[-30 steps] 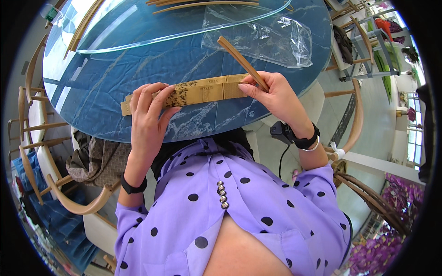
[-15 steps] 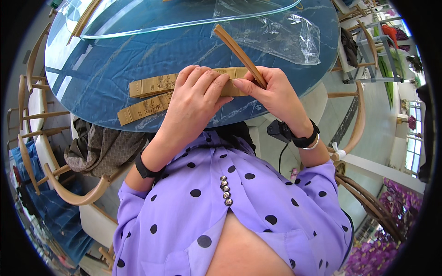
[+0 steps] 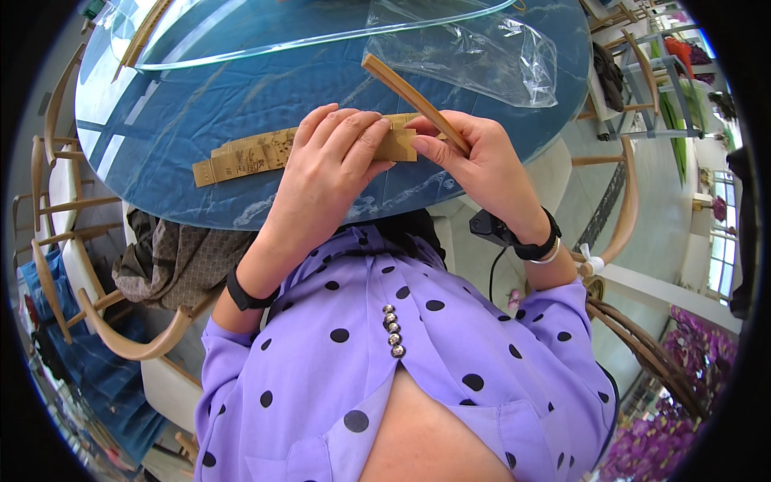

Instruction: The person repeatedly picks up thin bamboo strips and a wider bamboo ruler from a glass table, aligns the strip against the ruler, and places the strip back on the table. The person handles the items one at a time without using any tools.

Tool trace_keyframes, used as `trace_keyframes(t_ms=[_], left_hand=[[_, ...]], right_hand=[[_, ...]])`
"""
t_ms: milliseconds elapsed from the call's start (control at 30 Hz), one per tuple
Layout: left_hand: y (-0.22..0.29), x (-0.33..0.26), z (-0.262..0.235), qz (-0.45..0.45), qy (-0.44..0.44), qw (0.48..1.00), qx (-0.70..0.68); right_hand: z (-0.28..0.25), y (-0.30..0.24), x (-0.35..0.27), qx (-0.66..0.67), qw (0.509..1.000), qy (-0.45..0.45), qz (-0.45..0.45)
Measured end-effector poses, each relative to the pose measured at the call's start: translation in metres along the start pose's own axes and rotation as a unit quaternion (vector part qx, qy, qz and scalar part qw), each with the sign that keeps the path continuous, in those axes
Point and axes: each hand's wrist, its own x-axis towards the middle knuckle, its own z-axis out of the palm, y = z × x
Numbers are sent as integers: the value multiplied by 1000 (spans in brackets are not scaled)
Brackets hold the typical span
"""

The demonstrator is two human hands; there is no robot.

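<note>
left hand (image 3: 333,165) fingers pressed flat on bamboo strips (image 3: 249,157); right hand (image 3: 474,157) fingers pinching bamboo stick (image 3: 409,98), near surface (image 3: 241,88) edge.

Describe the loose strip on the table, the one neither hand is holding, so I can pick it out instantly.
Start at the round blue glass table. Left of the left hand, near the table's front edge, lies the flat tan strip with dark patterning. Unlike the plain wooden stick angled up from the right hand, it lies flat on the glass.

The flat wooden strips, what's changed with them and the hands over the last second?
The left hand slid right along the wooden strips to meet the right hand, baring their left ends. The right hand keeps its grip on the slanted wooden stick; the plastic bag stayed put.
</note>
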Motion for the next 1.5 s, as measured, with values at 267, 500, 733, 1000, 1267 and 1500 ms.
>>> trace_keyframes(t_ms=[267, 500, 733, 1000, 1267, 1500], left_hand=[[-4, -6, 0, 22, -40, 997, -64], [-1, -7, -5, 54, -46, 996, -52], [-1, 1, 5, 24, -75, 996, -29], [8, -3, 0, -1, -120, 989, -81], [8, -3, 6, 59, -88, 994, -10], [5, 0, -1, 76, -73, 994, -41]], right_hand=[[-4, 4, 3, 227, 960, -146, 74], [-9, 5, 7, 239, 948, -170, 123], [0, 11, 3, 237, 953, -142, 122], [-1, 15, 2, 154, 973, -142, 98], [4, 21, 2, 128, 980, -133, 77], [0, 15, -4, 83, 987, -120, 73]])
